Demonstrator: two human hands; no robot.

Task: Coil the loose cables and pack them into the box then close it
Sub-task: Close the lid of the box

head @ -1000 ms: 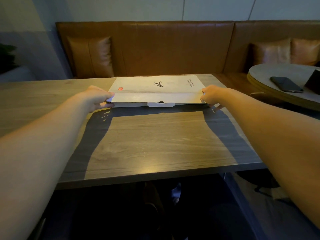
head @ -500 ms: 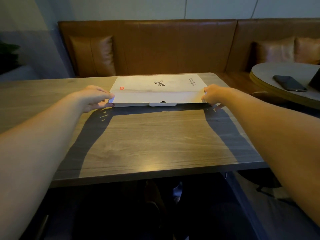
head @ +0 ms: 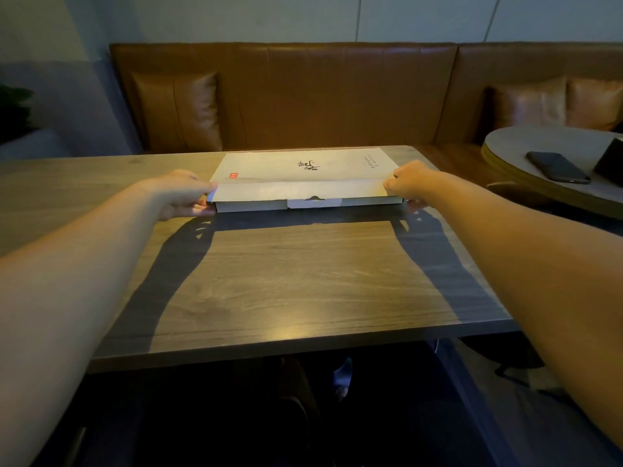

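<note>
While each hand, left hand point(head: 180, 193) and right hand point(head: 409, 185), pinches a front corner, the flat white box point(head: 303, 178) lies lidded.

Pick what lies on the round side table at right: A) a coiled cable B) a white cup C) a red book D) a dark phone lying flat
D: a dark flat phone lies on the round side table, beside a dark object cut off by the frame edge.
</note>
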